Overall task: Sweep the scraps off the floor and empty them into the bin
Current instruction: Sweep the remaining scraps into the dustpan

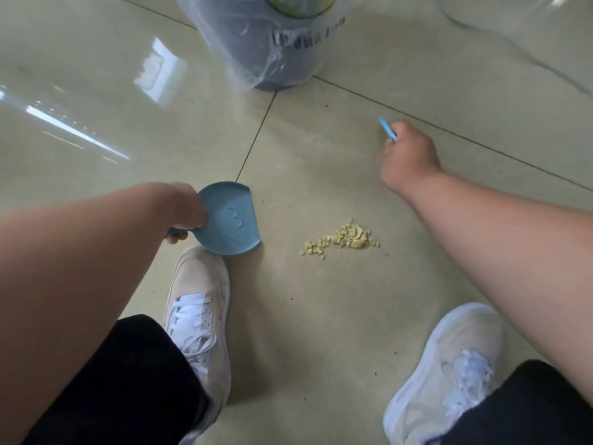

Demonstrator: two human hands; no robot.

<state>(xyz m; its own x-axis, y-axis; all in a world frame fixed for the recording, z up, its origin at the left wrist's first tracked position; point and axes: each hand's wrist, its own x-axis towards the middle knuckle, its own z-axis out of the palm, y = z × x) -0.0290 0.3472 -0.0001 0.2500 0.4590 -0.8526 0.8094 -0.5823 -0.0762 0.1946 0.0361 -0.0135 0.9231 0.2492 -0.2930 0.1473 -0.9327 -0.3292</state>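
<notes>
Glossy tiles bear crumbly pale-yellow scraps

The glossy beige tiled floor lay under me. On it sat a small heap of yellow scraps. Beyond the scraps stood the bag-lined bin, and nearer me than the scraps stood my two white shoes.

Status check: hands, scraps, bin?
Left hand grips dustpan, pan on floor. Right hand grips brush handle, bristles hidden. Scraps piled between, unswept. Path to bin open.
</notes>
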